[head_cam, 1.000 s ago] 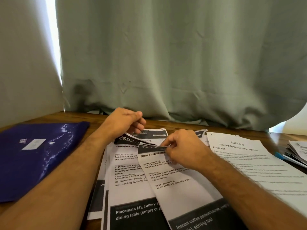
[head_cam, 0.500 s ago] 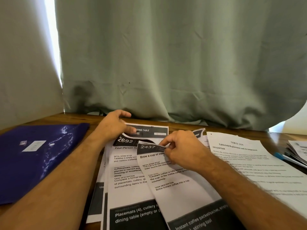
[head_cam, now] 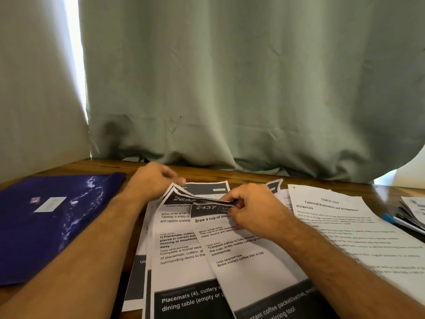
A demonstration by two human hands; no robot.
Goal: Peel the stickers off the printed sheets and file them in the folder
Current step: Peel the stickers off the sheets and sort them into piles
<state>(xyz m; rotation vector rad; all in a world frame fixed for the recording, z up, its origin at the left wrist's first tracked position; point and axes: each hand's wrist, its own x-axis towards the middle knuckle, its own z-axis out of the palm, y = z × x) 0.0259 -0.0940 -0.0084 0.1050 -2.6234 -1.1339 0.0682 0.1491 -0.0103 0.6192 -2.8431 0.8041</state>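
Since a moment ago, the left hand (head_cam: 153, 180) has lifted the top corner of the sheet numbered 2692 (head_cam: 178, 229), which lay flat under its fingers before; now the corner stands up in a peak. The right hand (head_cam: 250, 210) has hardly moved.

Far left of both hands, the blue folder (head_cam: 53, 222) lies closed on the counter (head_cam: 230, 177), waiting for the finished sheets. The left hand's fingers are curled together at the raised corner of the 2692 sheet; they are blurred, so I cannot tell how they pinch it. I think they raise it to hold the paper away from the neighbour sheet.

Just right of them, the right hand's fingers are clamped on the dark header edge of the sheet numbered 2437 (head_cam: 239, 256), probably picking at a sticker there, though I cannot see the sticker itself. This sheet overlaps the 2692 one. Further right lies a white text page (head_cam: 340, 226), then a small paper pile (head_cam: 414, 210).
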